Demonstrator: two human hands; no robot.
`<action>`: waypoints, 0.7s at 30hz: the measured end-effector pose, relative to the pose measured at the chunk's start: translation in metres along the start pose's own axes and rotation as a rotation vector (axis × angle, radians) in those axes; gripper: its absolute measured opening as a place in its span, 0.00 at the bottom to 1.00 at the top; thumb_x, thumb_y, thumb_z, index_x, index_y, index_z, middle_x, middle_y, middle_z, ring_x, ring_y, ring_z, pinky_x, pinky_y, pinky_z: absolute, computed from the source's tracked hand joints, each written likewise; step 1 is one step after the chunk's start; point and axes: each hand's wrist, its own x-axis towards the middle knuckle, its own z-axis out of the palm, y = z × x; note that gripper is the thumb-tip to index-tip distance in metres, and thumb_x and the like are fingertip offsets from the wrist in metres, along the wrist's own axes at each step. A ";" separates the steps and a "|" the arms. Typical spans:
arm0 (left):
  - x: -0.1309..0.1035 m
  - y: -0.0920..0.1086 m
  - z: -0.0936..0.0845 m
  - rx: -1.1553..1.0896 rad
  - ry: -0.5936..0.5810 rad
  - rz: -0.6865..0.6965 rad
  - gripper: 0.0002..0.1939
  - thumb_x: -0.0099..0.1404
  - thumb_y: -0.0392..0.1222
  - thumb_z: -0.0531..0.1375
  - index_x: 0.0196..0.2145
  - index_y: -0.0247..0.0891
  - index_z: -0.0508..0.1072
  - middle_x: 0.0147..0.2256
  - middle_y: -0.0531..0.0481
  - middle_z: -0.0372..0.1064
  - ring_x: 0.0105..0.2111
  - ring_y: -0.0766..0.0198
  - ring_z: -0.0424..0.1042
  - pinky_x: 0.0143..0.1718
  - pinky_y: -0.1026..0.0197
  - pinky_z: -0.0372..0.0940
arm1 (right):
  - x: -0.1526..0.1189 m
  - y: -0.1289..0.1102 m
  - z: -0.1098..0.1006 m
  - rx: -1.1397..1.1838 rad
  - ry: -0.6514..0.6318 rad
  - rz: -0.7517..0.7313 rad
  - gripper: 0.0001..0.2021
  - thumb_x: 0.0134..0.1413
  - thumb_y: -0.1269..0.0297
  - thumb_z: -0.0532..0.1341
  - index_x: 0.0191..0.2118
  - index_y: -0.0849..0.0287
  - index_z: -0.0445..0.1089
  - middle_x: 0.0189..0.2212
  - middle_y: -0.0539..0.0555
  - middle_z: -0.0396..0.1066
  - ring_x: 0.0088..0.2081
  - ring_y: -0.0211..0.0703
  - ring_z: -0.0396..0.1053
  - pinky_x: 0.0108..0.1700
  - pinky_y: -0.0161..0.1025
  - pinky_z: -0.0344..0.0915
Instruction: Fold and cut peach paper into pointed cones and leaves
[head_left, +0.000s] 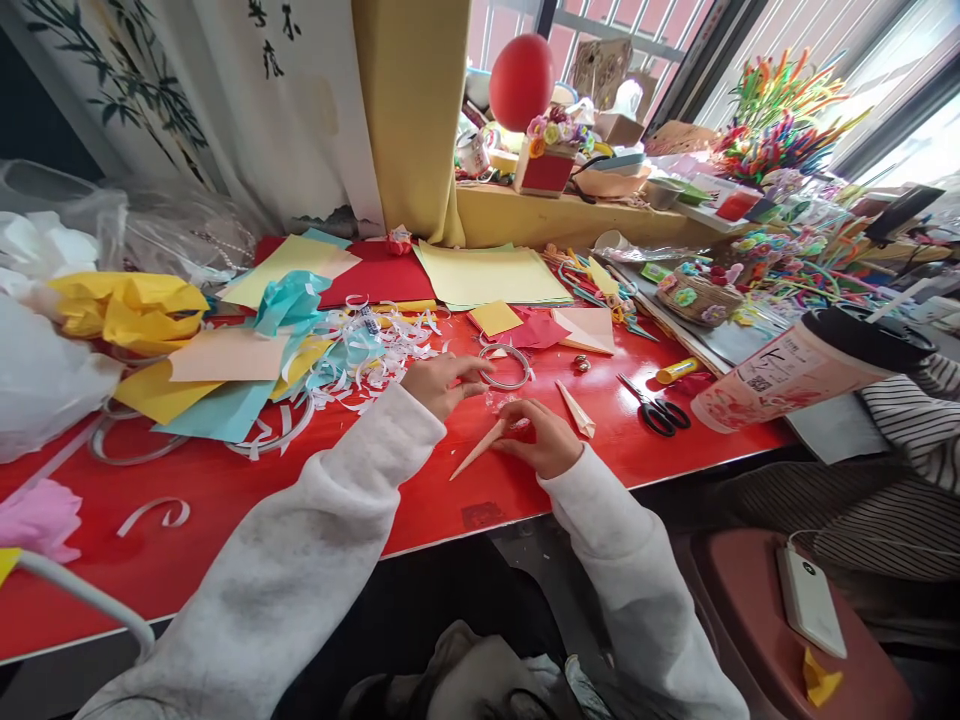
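Both white sleeves (315, 560) come up from the near edge onto the red worktop (225, 490). At far left lie a pink paper flower (37, 515), crumpled yellow paper (127, 305) and a heap of coloured sheets (225, 385) with white paper strips (375, 350) among them. Right of the heap, the left hand (442, 382) rests on the worktop with its fingers (474, 372) stretched toward a tape ring (506, 367), the tips just beside it; they hold nothing that I can see. Next, the right hand (541, 437) lies near the worktop middle, its fingers pinched on the wide end of a pink paper cone (478, 450), whose point aims to the near left and lies on the worktop. Another folded cone (576, 409) lies just right of this hand. Further right are black scissors (656, 408), a yellow glue stick (677, 371) and a large cup (802, 368) with a dark lid. At far right sits another person in a striped sleeve (907, 420).
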 end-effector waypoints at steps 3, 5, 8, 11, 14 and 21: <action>0.000 0.001 0.001 -0.102 0.015 -0.117 0.05 0.49 0.42 0.60 0.26 0.39 0.70 0.27 0.54 0.69 0.30 0.67 0.68 0.35 0.62 0.63 | 0.001 -0.001 0.005 0.320 0.011 0.109 0.12 0.38 0.62 0.61 0.31 0.60 0.61 0.25 0.49 0.65 0.25 0.33 0.64 0.28 0.34 0.63; 0.000 0.000 0.002 -0.138 0.018 -0.112 0.05 0.49 0.43 0.60 0.24 0.39 0.70 0.31 0.52 0.70 0.35 0.65 0.68 0.40 0.59 0.62 | 0.000 -0.003 0.006 0.510 0.011 0.189 0.12 0.36 0.62 0.61 0.29 0.61 0.60 0.22 0.47 0.62 0.22 0.31 0.63 0.25 0.32 0.62; 0.001 -0.002 0.003 -0.134 0.011 -0.043 0.05 0.48 0.42 0.61 0.23 0.39 0.72 0.39 0.48 0.67 0.42 0.61 0.64 0.46 0.55 0.58 | -0.002 -0.006 0.004 0.700 -0.025 0.284 0.14 0.36 0.62 0.62 0.30 0.61 0.59 0.20 0.46 0.62 0.22 0.33 0.65 0.21 0.30 0.61; 0.001 -0.003 0.006 -0.163 -0.035 -0.042 0.05 0.48 0.43 0.61 0.24 0.40 0.74 0.33 0.48 0.68 0.37 0.61 0.66 0.43 0.55 0.60 | -0.003 -0.007 0.002 0.763 -0.019 0.292 0.17 0.37 0.62 0.61 0.36 0.61 0.59 0.19 0.46 0.64 0.22 0.34 0.66 0.20 0.30 0.61; 0.001 -0.003 0.010 -0.314 -0.141 -0.150 0.07 0.48 0.43 0.60 0.24 0.39 0.74 0.28 0.49 0.69 0.32 0.63 0.68 0.39 0.57 0.63 | -0.003 -0.004 0.002 0.764 -0.011 0.279 0.18 0.37 0.62 0.62 0.37 0.61 0.59 0.20 0.46 0.64 0.23 0.34 0.67 0.22 0.31 0.63; -0.003 0.000 0.013 -0.558 -0.256 -0.494 0.12 0.44 0.46 0.61 0.24 0.35 0.74 0.31 0.48 0.71 0.37 0.61 0.67 0.43 0.60 0.60 | -0.005 -0.004 0.006 0.779 0.074 0.288 0.16 0.35 0.64 0.63 0.34 0.61 0.60 0.18 0.45 0.64 0.21 0.34 0.67 0.24 0.32 0.64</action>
